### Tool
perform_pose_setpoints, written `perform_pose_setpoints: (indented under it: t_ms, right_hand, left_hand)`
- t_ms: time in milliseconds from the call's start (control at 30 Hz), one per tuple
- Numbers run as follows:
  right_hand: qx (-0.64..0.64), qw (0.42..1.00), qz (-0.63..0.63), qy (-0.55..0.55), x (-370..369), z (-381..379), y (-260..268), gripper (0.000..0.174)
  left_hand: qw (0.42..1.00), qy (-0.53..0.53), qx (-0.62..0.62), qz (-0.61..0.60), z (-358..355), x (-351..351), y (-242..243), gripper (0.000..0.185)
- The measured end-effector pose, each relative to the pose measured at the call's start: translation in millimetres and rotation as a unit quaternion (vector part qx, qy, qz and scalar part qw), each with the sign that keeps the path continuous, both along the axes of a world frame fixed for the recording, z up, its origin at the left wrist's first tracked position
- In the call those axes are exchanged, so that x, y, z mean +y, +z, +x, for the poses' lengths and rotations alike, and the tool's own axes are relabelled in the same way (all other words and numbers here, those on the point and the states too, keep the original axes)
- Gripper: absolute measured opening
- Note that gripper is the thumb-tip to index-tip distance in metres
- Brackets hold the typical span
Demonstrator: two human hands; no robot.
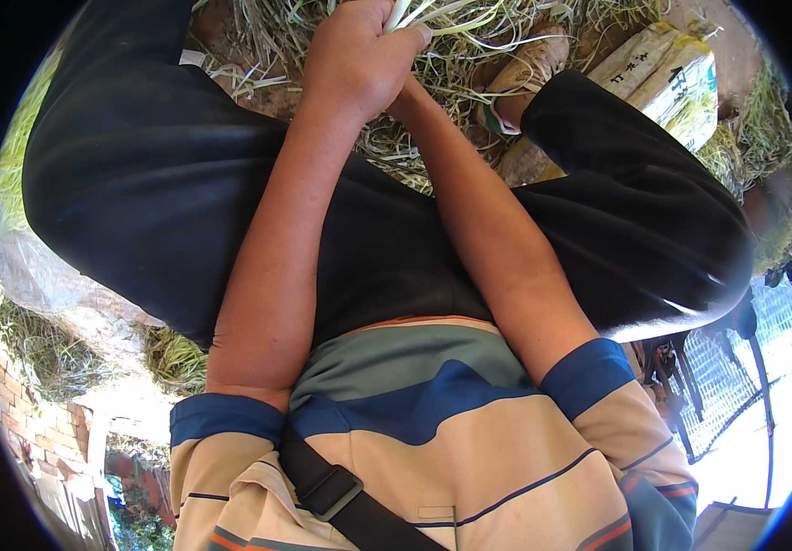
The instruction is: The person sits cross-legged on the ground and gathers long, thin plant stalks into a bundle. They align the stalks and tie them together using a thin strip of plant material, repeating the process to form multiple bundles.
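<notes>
Near the top edge, my left hand (361, 58) is closed around a small bundle of pale plant stalks (447, 19), with the thumb lying across them. The thin leaves spread out to the right of my fist. My right forearm (485, 200) reaches up under the left one. Of my right hand (403, 102) only the wrist side shows; its fingers are hidden behind my left hand. Loose cut stalks and dry plant litter (396, 148) cover the ground beneath both hands, between my bent legs in black trousers (155, 158).
My soiled shoe (537, 58) rests on the litter. Beyond it lies a package bearing writing (664, 82). More greenery (771, 138) is heaped at the right. Clear plastic sheeting (58, 275) and cut plants (175, 358) lie at the left, near a brick surface (37, 427).
</notes>
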State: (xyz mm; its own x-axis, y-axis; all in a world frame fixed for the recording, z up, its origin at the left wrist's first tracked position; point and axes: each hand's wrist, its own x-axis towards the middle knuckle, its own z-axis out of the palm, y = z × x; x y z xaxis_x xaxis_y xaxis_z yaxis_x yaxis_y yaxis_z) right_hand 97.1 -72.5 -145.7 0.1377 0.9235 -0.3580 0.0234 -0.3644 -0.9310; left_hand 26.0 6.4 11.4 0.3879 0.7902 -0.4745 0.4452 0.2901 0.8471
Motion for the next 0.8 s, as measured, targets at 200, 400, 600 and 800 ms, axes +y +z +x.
perform_pose_setpoints:
  t_ms: [200, 400, 600, 800]
  right_hand:
    - [0.006, 0.999, 0.034, 0.006, 5.1, 1.8, 0.2, 0.033]
    - [-0.052, 0.997, 0.055, 0.023, 0.6, 0.7, -10.2, 0.03]
    - [-0.116, 0.991, 0.071, 0.012, -1.2, -4.2, -10.2, 0.028]
    - [0.168, 0.981, -0.083, -0.042, -6.0, 3.2, -4.9, 0.014]
  left_hand:
    - [1.0, 0.001, 0.012, -0.027, 0.6, -0.4, 2.4, 0.025]
    - [1.0, 0.009, -0.013, -0.021, 1.6, -0.3, 3.0, 0.023]
    - [0.999, 0.015, -0.047, -0.021, -0.8, -1.3, -3.7, 0.022]
    - [0.986, 0.076, -0.137, -0.055, -1.5, -2.2, -14.3, 0.022]
